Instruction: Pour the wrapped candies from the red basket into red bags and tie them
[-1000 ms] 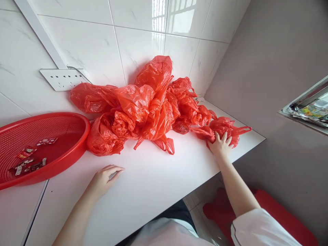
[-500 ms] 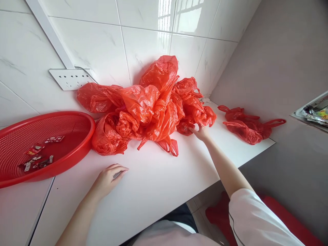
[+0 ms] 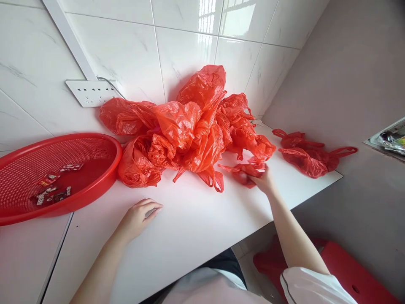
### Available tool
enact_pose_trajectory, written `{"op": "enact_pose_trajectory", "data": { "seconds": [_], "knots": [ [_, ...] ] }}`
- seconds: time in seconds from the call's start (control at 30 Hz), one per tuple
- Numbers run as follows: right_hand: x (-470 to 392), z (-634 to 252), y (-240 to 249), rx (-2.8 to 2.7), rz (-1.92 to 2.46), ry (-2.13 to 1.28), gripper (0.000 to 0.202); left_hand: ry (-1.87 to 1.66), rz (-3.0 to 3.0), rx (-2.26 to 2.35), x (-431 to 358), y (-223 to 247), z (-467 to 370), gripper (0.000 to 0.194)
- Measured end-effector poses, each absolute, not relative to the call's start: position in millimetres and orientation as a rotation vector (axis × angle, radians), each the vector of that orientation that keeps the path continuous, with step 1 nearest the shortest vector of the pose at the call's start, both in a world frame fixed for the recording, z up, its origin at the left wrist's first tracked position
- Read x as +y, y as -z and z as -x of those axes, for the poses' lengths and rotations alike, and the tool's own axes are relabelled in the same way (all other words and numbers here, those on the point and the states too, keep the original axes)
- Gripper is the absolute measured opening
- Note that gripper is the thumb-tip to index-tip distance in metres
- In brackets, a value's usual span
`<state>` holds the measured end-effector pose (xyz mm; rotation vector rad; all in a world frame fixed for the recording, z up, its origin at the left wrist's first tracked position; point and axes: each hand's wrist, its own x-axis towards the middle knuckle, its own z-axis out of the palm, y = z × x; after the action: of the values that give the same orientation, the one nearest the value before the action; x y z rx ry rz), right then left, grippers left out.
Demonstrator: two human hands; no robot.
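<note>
My right hand [image 3: 264, 181] is closed on a small red plastic bag [image 3: 245, 173] just in front of the right end of a heap of crumpled red plastic bags [image 3: 190, 131]. The fingertips are partly hidden by the bag. My left hand [image 3: 141, 217] rests on the white tabletop [image 3: 190, 228] in front of the heap, touching no bag. Its fingers are slightly bent and reach forward, with nothing in them. Another red plastic bag [image 3: 306, 154] lies apart from the heap, at the right end of the table.
A red perforated basket [image 3: 95, 190] with a few small wrapped packets [image 3: 49, 179] stands on the left. Behind the table is a tiled wall with a socket strip [image 3: 90, 93]. A grey partition bounds the right side; a red stool [image 3: 348, 270] stands below.
My right hand has drawn the small bag out of the heap's right side, toward me and slightly right. My left hand stays in place on the table. The view has shifted slightly.
</note>
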<state>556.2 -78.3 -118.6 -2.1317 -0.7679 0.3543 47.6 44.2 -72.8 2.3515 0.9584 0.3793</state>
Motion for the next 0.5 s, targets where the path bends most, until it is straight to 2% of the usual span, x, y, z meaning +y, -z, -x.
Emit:
{"op": "enact_pose_trajectory", "data": {
  "seconds": [0.1, 0.2, 0.27, 0.33, 0.4, 0.5],
  "knots": [
    [-115, -592, 121, -0.578, 2.419, 0.243, 0.103, -0.371, -2.363, 0.955, 42, 70, -49, 0.027],
    [-131, -629, 120, -0.436, 2.488, 0.626, 0.078, -0.361, -2.361, 0.961, 41, 69, -49, 0.027],
    [-129, -643, 116, -0.450, 2.468, 0.643, 0.062, -0.355, -2.357, 0.969, 41, 68, -49, 0.027],
    [-118, -648, 111, -0.598, 2.435, 0.633, 0.057, -0.355, -2.359, 0.970, 41, 68, -49, 0.027],
    [-103, -646, 103, -0.811, 2.438, 0.573, 0.066, -0.358, -2.363, 0.966, 42, 68, -49, 0.027],
    [-81, -639, 89, -0.895, 2.504, 0.226, 0.086, -0.361, -2.367, 0.969, 42, 68, -49, 0.027]
  ]
}}
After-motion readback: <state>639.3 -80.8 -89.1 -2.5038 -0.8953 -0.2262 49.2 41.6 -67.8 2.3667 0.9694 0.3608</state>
